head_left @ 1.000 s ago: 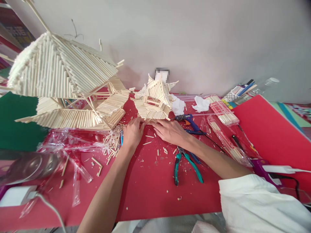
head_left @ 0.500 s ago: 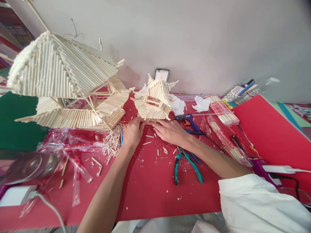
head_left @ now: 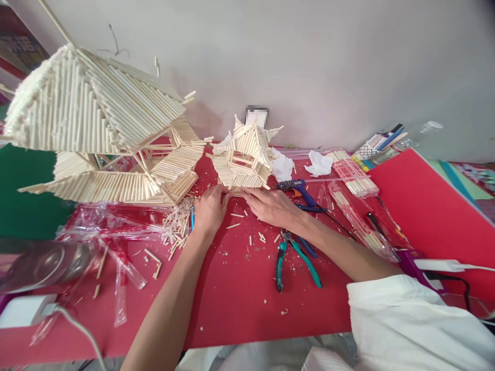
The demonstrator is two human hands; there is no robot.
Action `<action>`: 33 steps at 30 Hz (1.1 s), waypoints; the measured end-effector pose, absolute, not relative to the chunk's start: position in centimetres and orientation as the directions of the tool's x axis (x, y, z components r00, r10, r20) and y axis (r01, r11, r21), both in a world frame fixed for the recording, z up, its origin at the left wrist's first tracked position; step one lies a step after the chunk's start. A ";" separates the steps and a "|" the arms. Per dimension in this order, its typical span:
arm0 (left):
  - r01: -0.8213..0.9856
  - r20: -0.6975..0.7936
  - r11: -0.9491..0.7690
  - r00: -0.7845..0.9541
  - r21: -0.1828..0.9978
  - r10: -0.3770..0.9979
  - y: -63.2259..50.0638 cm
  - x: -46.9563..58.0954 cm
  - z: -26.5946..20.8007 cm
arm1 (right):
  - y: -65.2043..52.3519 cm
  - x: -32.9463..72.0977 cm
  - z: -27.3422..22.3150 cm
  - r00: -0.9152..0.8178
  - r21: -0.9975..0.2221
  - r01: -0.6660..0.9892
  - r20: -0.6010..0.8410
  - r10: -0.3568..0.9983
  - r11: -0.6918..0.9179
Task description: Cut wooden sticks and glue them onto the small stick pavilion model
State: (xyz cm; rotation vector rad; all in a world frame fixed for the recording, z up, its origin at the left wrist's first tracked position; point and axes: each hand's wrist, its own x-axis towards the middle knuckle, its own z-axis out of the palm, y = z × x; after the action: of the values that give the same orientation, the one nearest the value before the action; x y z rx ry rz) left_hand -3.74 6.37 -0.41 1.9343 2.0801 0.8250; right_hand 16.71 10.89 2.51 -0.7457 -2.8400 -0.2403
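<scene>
A small pavilion model (head_left: 247, 172) built of thin wooden sticks stands in front of me near the wall, its tiered roof ending in upturned corners. At the left of its front lower edge, my left hand (head_left: 211, 210) is closed, with the fingertips partly hidden against the base. My right hand (head_left: 273, 207) grips the same edge from the right, its fingers reaching toward the left hand. Short cut sticks (head_left: 236, 215) lie just below the hands. A larger stick pavilion (head_left: 100, 108) rises on the left.
Green-handled pliers (head_left: 296, 252) and a blue glue gun (head_left: 297, 188) lie right of the hands. Packs of sticks (head_left: 353, 172), white tissue (head_left: 320, 164) and a red board (head_left: 425, 216) are farther right. Plastic wrappers (head_left: 116, 226) and stick scraps (head_left: 180, 226) lie left on the red table (head_left: 232, 309).
The view has shifted slightly. Both hands stay at the front edge of the small pavilion, and the right hand's fingers have shifted a little.
</scene>
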 end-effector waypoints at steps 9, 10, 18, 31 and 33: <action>0.868 0.226 0.007 -0.137 0.496 0.965 6.4 -3.8 -0.4 | 11.6 16.5 1.7 -0.860 0.099 0.483 0.238 0.451 0.870; 0.867 0.229 0.003 -0.134 0.498 0.964 6.4 -3.8 -0.4 | 11.7 16.4 1.6 -0.861 0.097 0.482 0.238 0.450 0.871; 0.867 0.225 0.009 -0.139 0.498 0.964 6.4 -3.7 -0.2 | 12.4 15.9 1.2 -0.883 0.145 0.446 0.230 0.409 0.883; 0.858 0.205 0.019 -0.144 0.513 0.968 6.3 -3.6 -0.1 | 13.1 15.4 0.4 -0.863 0.142 0.483 0.246 0.442 0.864; 0.855 0.204 0.017 -0.143 0.518 0.968 6.3 -3.6 -0.1 | 13.2 15.3 0.3 -0.867 0.147 0.474 0.251 0.431 0.868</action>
State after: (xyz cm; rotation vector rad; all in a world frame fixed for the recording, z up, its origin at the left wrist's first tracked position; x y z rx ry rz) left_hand -3.65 6.33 -0.13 1.9058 2.0804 0.8011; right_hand 15.32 13.21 0.32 -0.6933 -2.8309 -0.3009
